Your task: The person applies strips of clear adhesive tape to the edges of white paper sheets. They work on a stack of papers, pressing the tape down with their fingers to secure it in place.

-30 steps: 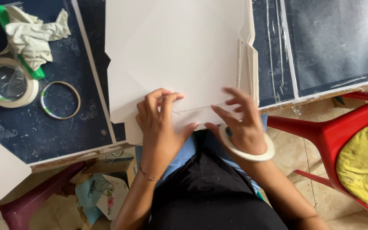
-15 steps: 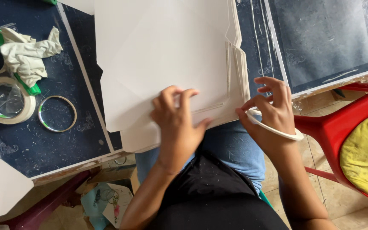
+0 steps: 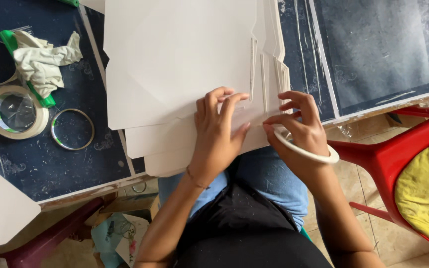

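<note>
White card sheets (image 3: 184, 74) stacked on the dark blue table (image 3: 40, 159), lower edge overhanging my lap, my left hand (image 3: 219, 134) pressing flat with fingers spread, my right hand (image 3: 299, 126) pinching the edge, tape ring (image 3: 306, 151) around it, tape rolls (image 3: 16, 111) left, red chair (image 3: 398, 149) close right.

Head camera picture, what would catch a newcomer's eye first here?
The stack of white card sheets fills the centre, with the left hand pressing flat on its lower edge and the right hand pinching beside it, a white tape roll hanging on that hand. A red chair with a yellow cloth stands right.
</note>
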